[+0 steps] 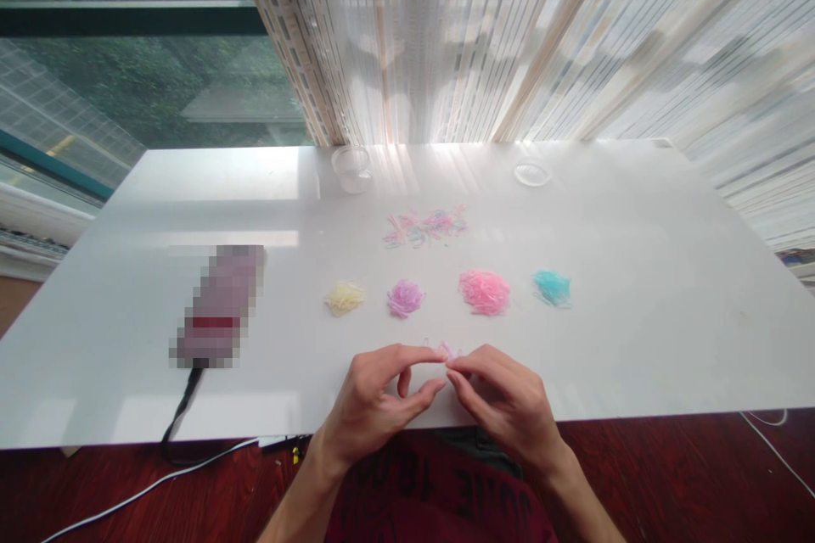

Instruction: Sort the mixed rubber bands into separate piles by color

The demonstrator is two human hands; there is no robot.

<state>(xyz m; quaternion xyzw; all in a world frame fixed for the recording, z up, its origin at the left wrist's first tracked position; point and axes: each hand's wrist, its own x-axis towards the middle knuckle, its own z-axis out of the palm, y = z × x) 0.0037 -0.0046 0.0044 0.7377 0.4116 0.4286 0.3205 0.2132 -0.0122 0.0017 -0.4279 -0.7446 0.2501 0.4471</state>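
My left hand (382, 386) is near the table's front edge, its index finger stretched out and the thumb apart below it. Its index fingertip touches or nearly touches a small clump of pale purple-pink rubber bands (449, 349). Opposite it, my right hand (506, 386) has thumb and index tip close together in a pinch; whatever is between them is too small to make out. Just beyond the hands are sorted piles of thin rubber bands: yellow (345, 298), purple (406, 298), pink (485, 292) and turquoise (553, 287).
A loose mixed-colour spread of bands (426, 226) lies farther back on the white table (637, 314). Clear plastic containers (351, 168) and a clear lid (532, 175) are near the curtain (446, 34). At left lies a pixelated object (220, 305) with a black strap.
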